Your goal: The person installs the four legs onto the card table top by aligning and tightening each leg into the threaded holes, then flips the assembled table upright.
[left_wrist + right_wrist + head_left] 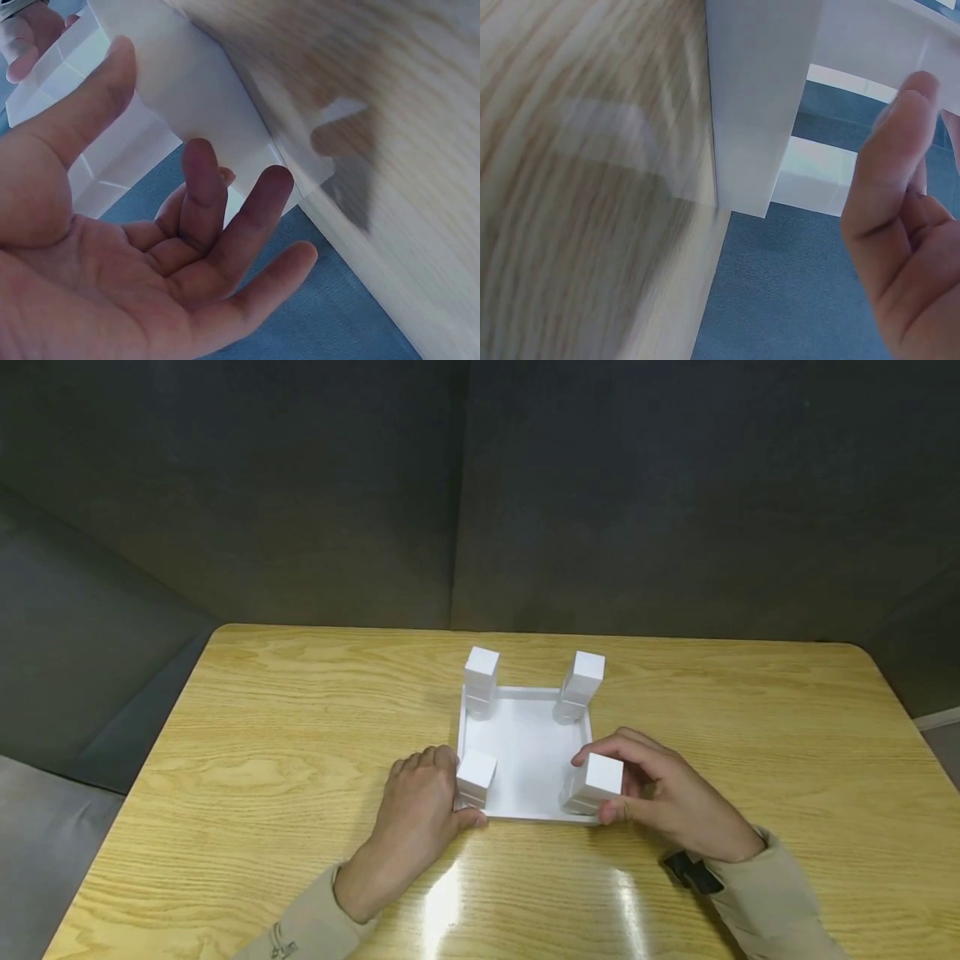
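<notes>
A white square tray with a raised rim lies on the table, a white upright block-like post at each corner. My left hand holds its near-left corner, thumb on the front rim and fingers along the left side, beside the near-left post. In the left wrist view the tray's outer wall shows past the bent fingers. My right hand grips the near-right post between thumb and fingers. The right wrist view shows a fingertip against white material; the rest of the grasp is partly hidden there.
Two more posts, far-left and far-right, stand at the tray's back corners and lean outward in view. The wooden table surrounds the tray. Dark panels rise behind the table's far edge.
</notes>
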